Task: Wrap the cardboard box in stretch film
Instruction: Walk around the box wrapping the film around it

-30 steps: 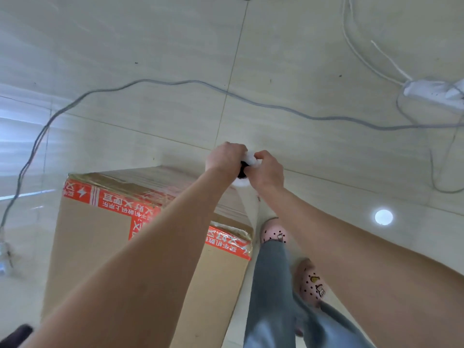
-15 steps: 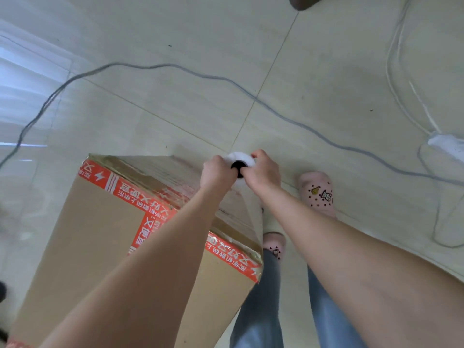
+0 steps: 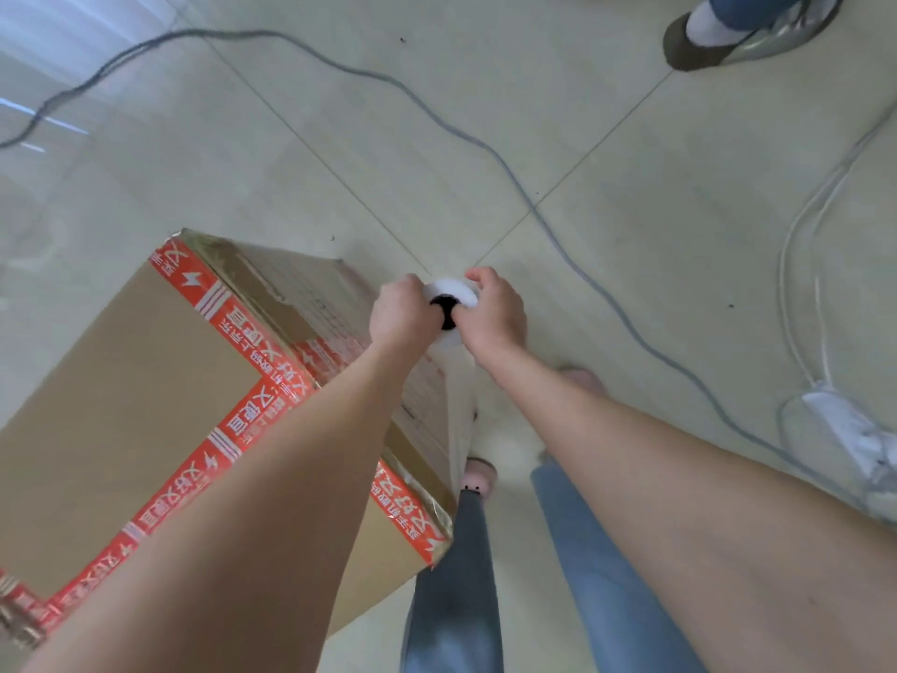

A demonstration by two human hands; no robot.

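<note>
A large cardboard box point(image 3: 121, 405) sealed with red printed tape stands on the floor at the lower left. Just beyond its far right corner I hold a white roll of stretch film point(image 3: 454, 296) upright, its black core facing me. My left hand point(image 3: 400, 315) grips the roll from the left and my right hand point(image 3: 492, 315) grips it from the right. A sheet of clear film point(image 3: 461, 420) hangs from the roll down along the box's right edge. The lower part of the roll is hidden behind my hands.
A grey cable point(image 3: 558, 225) snakes across the tiled floor beyond the box. A white power strip point(image 3: 844, 429) with white cords lies at the right. Another person's shoe point(image 3: 718, 36) is at the top right. My legs and slippers point(image 3: 478, 478) stand beside the box.
The view has swung around the box: more of its top shows and the cable and power strip have shifted. Both hands keep their grip on the roll. Another person's shoe came into view.
</note>
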